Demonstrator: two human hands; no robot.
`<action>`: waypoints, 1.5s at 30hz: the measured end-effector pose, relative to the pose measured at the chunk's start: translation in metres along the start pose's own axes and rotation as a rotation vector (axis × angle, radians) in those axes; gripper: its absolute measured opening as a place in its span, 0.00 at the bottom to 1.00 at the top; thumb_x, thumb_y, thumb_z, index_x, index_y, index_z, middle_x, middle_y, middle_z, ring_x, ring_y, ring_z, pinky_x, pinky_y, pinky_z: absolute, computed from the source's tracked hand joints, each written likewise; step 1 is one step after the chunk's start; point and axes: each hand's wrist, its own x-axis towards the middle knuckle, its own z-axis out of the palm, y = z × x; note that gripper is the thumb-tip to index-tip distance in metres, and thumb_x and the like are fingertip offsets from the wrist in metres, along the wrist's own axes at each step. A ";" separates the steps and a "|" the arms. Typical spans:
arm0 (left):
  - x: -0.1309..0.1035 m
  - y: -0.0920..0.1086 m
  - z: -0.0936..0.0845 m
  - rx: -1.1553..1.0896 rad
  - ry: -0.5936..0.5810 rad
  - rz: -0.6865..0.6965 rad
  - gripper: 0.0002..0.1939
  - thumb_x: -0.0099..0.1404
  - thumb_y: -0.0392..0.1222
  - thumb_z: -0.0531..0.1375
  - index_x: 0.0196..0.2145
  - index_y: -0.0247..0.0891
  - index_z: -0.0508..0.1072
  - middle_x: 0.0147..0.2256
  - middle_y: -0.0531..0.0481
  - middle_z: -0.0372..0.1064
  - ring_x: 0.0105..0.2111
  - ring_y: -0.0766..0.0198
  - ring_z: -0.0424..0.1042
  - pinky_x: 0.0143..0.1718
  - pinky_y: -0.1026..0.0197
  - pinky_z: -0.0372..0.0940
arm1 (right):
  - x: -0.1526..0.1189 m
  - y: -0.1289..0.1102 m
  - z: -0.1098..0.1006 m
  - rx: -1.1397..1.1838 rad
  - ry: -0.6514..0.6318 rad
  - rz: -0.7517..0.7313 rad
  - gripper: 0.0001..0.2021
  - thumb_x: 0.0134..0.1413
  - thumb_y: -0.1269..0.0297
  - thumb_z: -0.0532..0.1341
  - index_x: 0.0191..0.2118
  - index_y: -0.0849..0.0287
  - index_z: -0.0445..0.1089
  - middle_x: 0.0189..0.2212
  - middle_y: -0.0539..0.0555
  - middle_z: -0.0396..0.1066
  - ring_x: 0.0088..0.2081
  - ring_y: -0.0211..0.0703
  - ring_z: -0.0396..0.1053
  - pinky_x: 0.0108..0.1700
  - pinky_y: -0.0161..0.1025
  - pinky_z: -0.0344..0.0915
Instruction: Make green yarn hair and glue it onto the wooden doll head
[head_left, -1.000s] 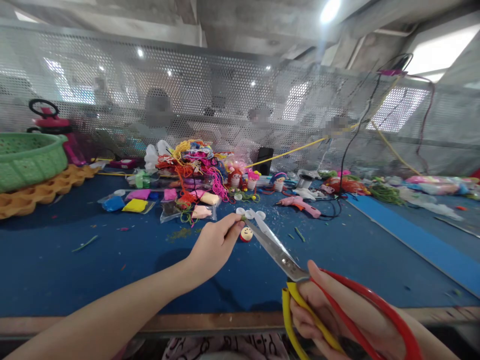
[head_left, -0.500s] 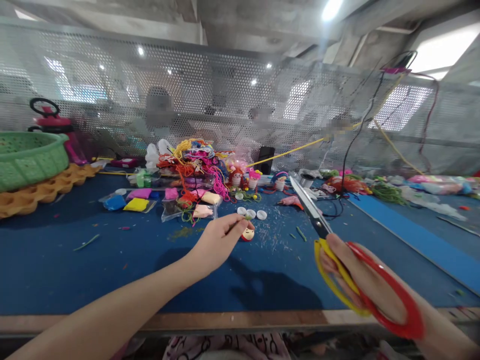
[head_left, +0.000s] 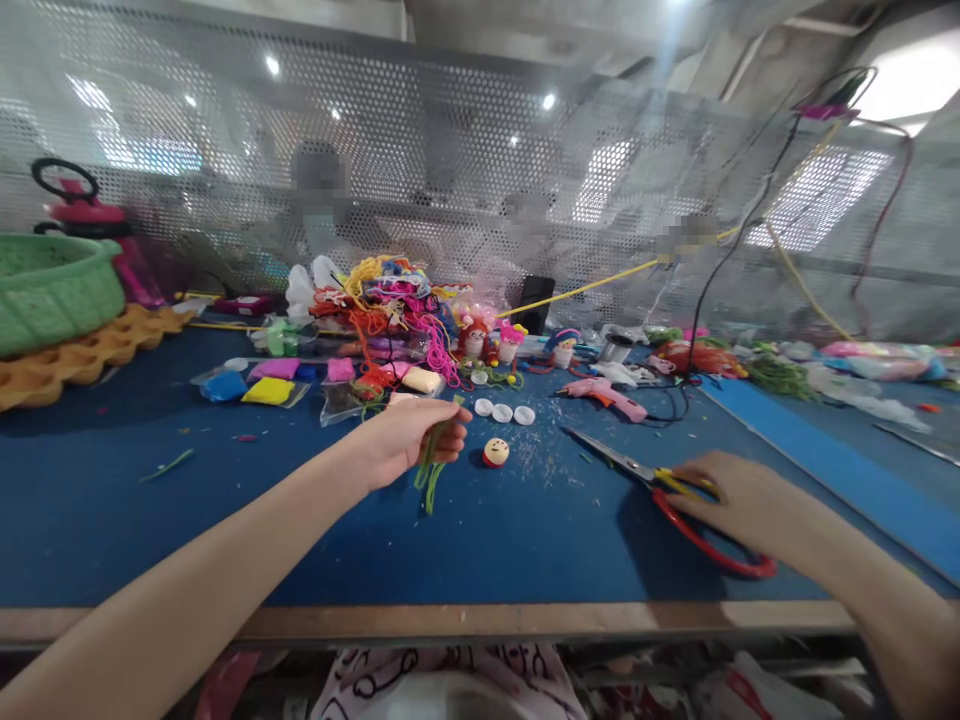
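Head cam: L hand [head_left: 420, 435] is curling nearly closed, pinching green yarn [head_left: 431, 485], ends dangling over blue tabletop [head_left: 300, 545]. R hand [head_left: 739, 490] is touching scissors [head_left: 619, 460] at the handles, blades pointing fwd-left; fingers partly hidden, so I can't tell grip. Sm. round face [head_left: 496, 452] is sitting btwn hands. Pink cloth's [head_left: 450, 690] black marks are running off-frame, unreadable from here.

One head-worn view, close above the blue tabletop [head_left: 525, 550], forward and down towards the perforated screen [head_left: 420, 150].
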 end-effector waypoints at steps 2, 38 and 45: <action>-0.002 -0.003 0.000 0.112 -0.097 -0.018 0.12 0.71 0.40 0.56 0.33 0.34 0.75 0.25 0.51 0.71 0.24 0.69 0.71 0.30 0.64 0.68 | 0.008 -0.034 -0.014 0.137 0.061 -0.097 0.10 0.55 0.61 0.62 0.38 0.56 0.79 0.41 0.62 0.79 0.42 0.58 0.76 0.48 0.50 0.68; -0.019 0.007 -0.013 1.248 -0.283 -0.241 0.36 0.66 0.65 0.49 0.11 0.38 0.69 0.13 0.43 0.67 0.13 0.62 0.63 0.25 0.57 0.63 | 0.109 -0.206 -0.002 0.626 -0.339 -0.476 0.12 0.53 0.60 0.66 0.41 0.60 0.80 0.37 0.55 0.80 0.38 0.44 0.73 0.42 0.37 0.63; -0.001 0.003 -0.027 1.296 0.165 0.199 0.30 0.64 0.62 0.53 0.12 0.41 0.66 0.13 0.48 0.67 0.16 0.61 0.64 0.26 0.59 0.57 | 0.086 -0.169 -0.005 0.469 -0.313 -0.542 0.20 0.48 0.47 0.68 0.41 0.56 0.78 0.39 0.56 0.78 0.39 0.49 0.72 0.40 0.40 0.62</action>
